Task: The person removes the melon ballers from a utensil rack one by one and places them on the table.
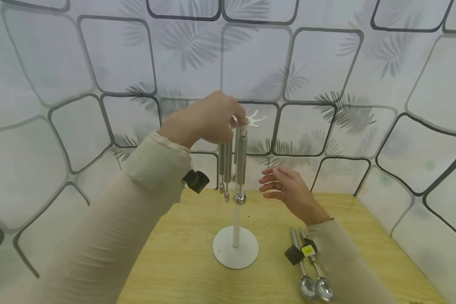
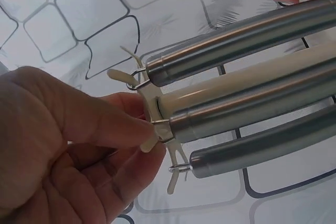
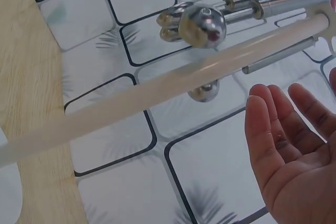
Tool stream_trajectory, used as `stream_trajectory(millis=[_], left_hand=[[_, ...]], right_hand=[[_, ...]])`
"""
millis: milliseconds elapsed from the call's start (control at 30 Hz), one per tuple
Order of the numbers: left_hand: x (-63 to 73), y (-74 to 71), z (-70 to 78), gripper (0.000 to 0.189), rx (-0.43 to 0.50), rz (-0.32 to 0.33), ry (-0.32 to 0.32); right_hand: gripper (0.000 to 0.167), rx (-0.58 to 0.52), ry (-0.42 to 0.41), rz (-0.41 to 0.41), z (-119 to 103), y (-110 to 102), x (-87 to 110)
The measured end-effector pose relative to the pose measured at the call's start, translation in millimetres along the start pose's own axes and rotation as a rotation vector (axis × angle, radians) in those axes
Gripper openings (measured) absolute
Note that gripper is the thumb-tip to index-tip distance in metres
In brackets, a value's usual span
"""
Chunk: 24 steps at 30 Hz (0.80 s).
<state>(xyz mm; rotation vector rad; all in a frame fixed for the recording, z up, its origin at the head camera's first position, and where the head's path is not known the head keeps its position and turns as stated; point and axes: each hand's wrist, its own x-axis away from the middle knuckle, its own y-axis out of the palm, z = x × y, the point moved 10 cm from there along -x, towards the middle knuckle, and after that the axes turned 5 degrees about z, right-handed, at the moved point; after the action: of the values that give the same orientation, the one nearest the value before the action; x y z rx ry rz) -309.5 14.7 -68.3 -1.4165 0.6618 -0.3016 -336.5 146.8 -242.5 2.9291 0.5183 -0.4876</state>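
A white stand [image 1: 237,226] with a hooked top stands upright on the table. Several metal spoons [image 1: 242,162] hang from its hooks by the wire rings on their handles. With thumb and fingers, my left hand [image 1: 213,120] pinches one arm of the white hook top [image 2: 148,100], right at a spoon's ring in the left wrist view. My right hand [image 1: 286,185] is held up to the right of the stand, fingers extended and apart from the spoons. The right wrist view shows that palm facing the white pole [image 3: 173,85] with nothing in it.
Two loose spoons [image 1: 307,287] lie side by side on the wooden table [image 1: 182,261], below my right forearm. A round white base [image 1: 235,257] carries the pole. Behind the table hangs a patterned curtain [image 1: 258,63]. Black camera mounts [image 1: 196,180] sit at my wrists.
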Motion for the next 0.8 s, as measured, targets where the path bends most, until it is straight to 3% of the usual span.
stream_trajectory(millis=[167, 367, 533, 800], left_hand=[[2.0, 2.4, -4.0, 0.066, 0.02, -0.063, -0.008], [3.3, 2.1, -3.7, 0.056, 0.019, -0.106, -0.006], [3.9, 1.2, -2.6, 0.051, 0.015, -0.112, 0.008], [5.1, 1.4, -6.0, 0.047, 0.026, -0.092, 0.019]], right_hand=[[0.022, -0.01, -0.045, -0.021, -9.1, 17.0, -7.0], [0.021, -0.071, -0.096, -0.067, -16.7, 35.9, -14.6], [0.021, -0.166, -0.109, -0.119, -18.3, 48.2, -16.8], [0.02, -0.172, -0.137, -0.178, -22.6, 58.0, -15.8]])
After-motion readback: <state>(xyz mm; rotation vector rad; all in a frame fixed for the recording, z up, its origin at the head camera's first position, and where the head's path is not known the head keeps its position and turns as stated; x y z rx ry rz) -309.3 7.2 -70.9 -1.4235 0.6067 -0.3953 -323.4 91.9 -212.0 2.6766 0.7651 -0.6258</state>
